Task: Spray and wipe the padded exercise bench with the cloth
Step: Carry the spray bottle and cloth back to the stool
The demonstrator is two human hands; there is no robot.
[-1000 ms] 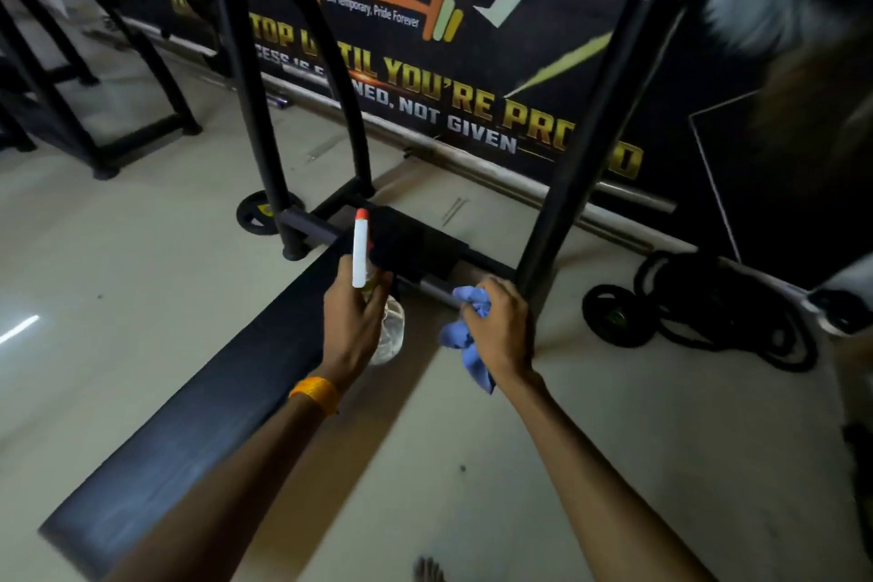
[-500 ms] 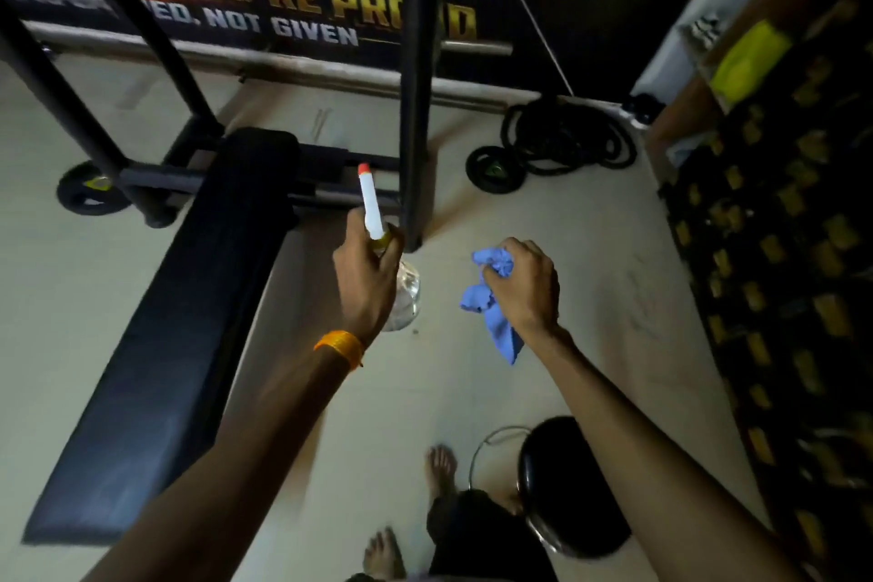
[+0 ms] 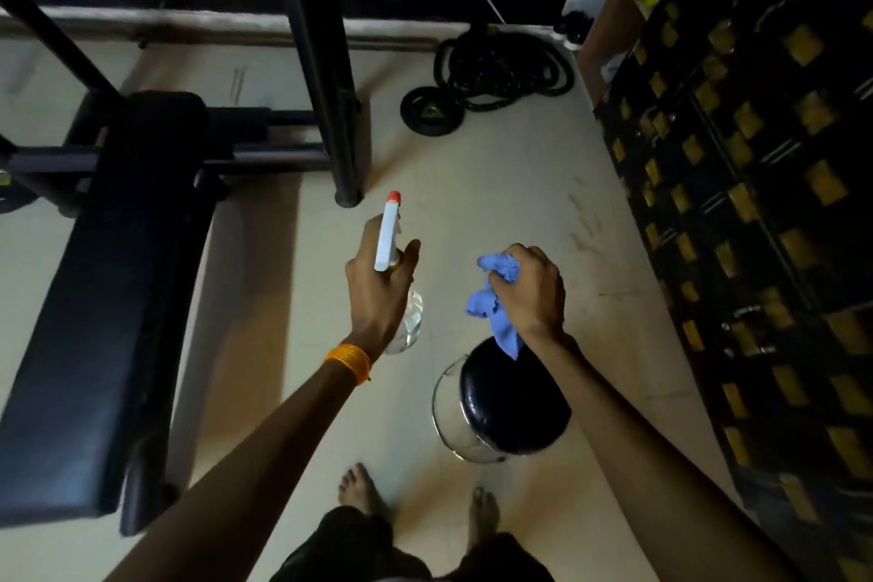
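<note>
The black padded exercise bench (image 3: 108,298) runs along the left side, from the rack down to the lower left. My left hand (image 3: 380,286) grips a clear spray bottle (image 3: 388,234) with a white head and red nozzle, held over bare floor to the right of the bench. My right hand (image 3: 531,291) is closed on a crumpled blue cloth (image 3: 493,302) that hangs down from the fist. Both hands are apart from the bench.
A black rack upright (image 3: 326,76) stands on the floor just beyond my left hand. A round black padded stool (image 3: 512,406) sits under my right hand. A weight plate (image 3: 427,111) and coiled rope (image 3: 505,66) lie further back. Patterned lockers (image 3: 756,203) line the right. My bare feet show at the bottom.
The view has swung right and down; the bench now sits further left and the stool and lockers have come into view. Both hands keep their hold on bottle and cloth.
</note>
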